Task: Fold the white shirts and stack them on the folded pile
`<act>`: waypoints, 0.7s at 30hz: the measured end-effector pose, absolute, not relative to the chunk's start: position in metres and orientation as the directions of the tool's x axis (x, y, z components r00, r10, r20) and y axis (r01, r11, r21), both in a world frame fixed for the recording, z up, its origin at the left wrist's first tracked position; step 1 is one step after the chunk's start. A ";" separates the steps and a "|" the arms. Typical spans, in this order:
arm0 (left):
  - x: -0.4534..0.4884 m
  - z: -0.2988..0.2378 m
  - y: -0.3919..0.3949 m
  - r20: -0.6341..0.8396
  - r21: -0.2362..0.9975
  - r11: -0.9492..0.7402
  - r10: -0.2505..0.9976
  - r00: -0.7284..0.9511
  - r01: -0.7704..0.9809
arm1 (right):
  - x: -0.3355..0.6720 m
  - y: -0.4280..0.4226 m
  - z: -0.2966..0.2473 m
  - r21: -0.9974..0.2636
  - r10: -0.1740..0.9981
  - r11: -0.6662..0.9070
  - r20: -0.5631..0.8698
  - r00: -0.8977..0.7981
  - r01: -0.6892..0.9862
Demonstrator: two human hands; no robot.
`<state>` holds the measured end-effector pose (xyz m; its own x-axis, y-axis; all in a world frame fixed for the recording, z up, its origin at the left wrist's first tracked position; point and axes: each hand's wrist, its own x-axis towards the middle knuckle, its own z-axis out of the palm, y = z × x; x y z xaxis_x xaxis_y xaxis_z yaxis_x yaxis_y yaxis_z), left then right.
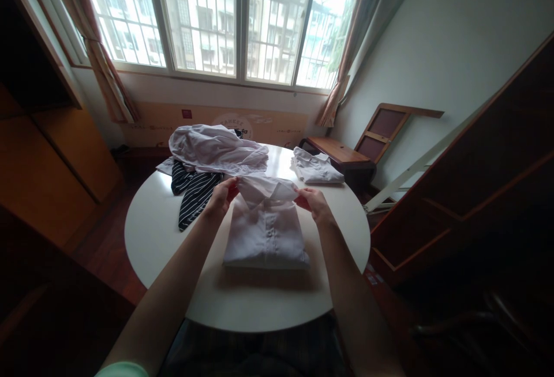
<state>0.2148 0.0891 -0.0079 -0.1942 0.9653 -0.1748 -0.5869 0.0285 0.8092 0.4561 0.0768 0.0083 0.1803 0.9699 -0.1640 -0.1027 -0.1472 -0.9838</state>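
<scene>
A folded white button shirt [266, 232] lies in the middle of a round white table [160, 232], collar toward the window. My left hand [221, 197] pinches the collar's left end and my right hand [315, 202] pinches its right end, fingers closed on the cloth. The collar [267, 187] stands slightly raised between them.
A crumpled white garment [216, 149] and a dark striped one [193, 192] are heaped at the table's back left. Another folded white shirt [315, 169] sits at the back right. A wooden bench [340, 155] stands beyond, a dark cabinet [476, 192] on the right, the window behind.
</scene>
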 end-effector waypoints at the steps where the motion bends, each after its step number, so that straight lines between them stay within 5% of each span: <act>1: 0.215 -0.008 0.089 -0.174 0.803 0.027 0.966 -0.192 -0.595 | 0.456 0.078 0.007 -0.983 0.970 -0.130 -0.153 0.186 -0.130; 9: 0.215 -0.007 0.090 -0.232 0.776 0.079 0.958 -0.167 -0.626 | 0.452 0.087 -0.001 -0.884 0.992 -0.065 -0.107 0.065 -0.464; 14: 0.213 -0.007 0.090 -0.256 0.790 0.111 0.953 -0.160 -0.603 | 0.450 0.087 -0.002 -0.907 1.000 -0.011 -0.004 -0.017 -0.420; 21: 0.215 -0.006 0.089 -0.247 0.773 0.101 0.957 -0.150 -0.626 | 0.452 0.073 0.004 -0.960 0.991 -0.109 -0.086 -0.098 -0.259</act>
